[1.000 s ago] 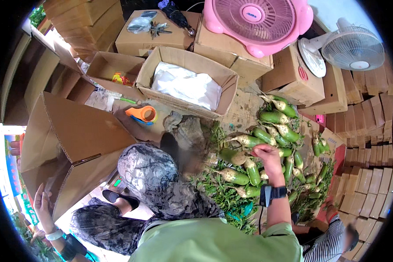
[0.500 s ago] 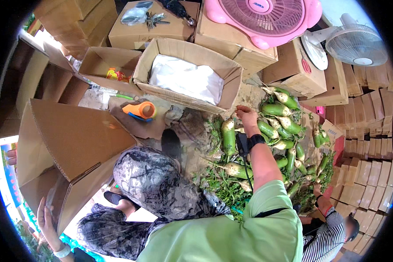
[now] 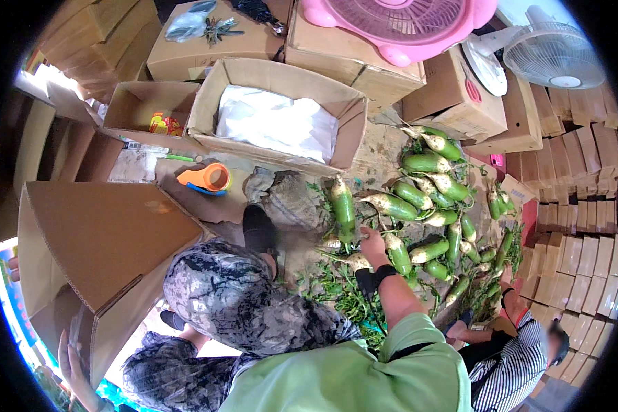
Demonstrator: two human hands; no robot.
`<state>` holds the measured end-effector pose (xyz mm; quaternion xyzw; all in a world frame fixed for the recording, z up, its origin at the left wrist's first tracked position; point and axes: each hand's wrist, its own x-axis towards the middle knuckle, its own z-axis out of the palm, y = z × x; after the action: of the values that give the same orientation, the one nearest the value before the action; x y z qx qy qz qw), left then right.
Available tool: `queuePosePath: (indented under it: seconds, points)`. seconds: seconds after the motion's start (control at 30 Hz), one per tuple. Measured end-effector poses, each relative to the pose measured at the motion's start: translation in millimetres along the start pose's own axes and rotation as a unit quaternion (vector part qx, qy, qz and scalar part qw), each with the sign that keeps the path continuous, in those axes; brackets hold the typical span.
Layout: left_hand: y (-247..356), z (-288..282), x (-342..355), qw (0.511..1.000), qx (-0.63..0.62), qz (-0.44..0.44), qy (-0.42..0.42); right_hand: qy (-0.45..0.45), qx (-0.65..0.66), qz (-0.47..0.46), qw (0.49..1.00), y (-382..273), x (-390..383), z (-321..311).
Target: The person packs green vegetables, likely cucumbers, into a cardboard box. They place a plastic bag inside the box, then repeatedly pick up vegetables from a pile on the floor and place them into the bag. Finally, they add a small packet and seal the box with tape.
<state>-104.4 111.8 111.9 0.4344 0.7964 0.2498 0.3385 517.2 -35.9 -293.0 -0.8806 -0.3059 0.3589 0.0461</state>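
My left hand [image 3: 72, 362] grips the lower edge of the large open cardboard box [image 3: 106, 240] at the left. My right hand [image 3: 372, 244] is low among green radishes, fingers slightly bent and apart, beside a white-tipped radish [image 3: 398, 254]; whether it touches that one I cannot tell. A single long green radish [image 3: 343, 213] lies lengthwise just above and left of this hand. More radishes [image 3: 426, 163] lie in rows to the right on dirty cardboard, with loose leaves [image 3: 323, 288] below them.
A box with white sheets [image 3: 275, 120], a smaller box [image 3: 141, 106], an orange tape dispenser [image 3: 213, 175], a pink fan [image 3: 398, 20] and a white fan [image 3: 549, 55] stand beyond. Stacked flat cartons [image 3: 580, 275] line the right. A co-worker [image 3: 515, 353] crouches at lower right.
My right hand went up and left, then came down, leaving the long radish lying lengthwise. My left hand stays at the box. The co-worker's arm has reached forward.
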Motion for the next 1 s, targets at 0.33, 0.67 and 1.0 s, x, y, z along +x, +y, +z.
queuePosePath:
  seconds: [0.33, 0.67, 1.0]
  points:
    - [-10.0, -3.6, -1.0, 0.999, -0.026, 0.006, -0.018, 0.028, -0.097, -0.12, 0.988, -33.3, -29.7, 10.1]
    - [-19.1, -5.0, 11.9, 0.998, -0.046, 0.02, -0.037, -0.125, -0.179, -0.017, 0.976, -9.5, -73.6, 2.8]
    - [-51.0, -23.2, 24.7, 0.995, -0.038, 0.084, -0.046, 0.178, 0.011, -0.057, 0.982, -45.0, 1.9, 15.8]
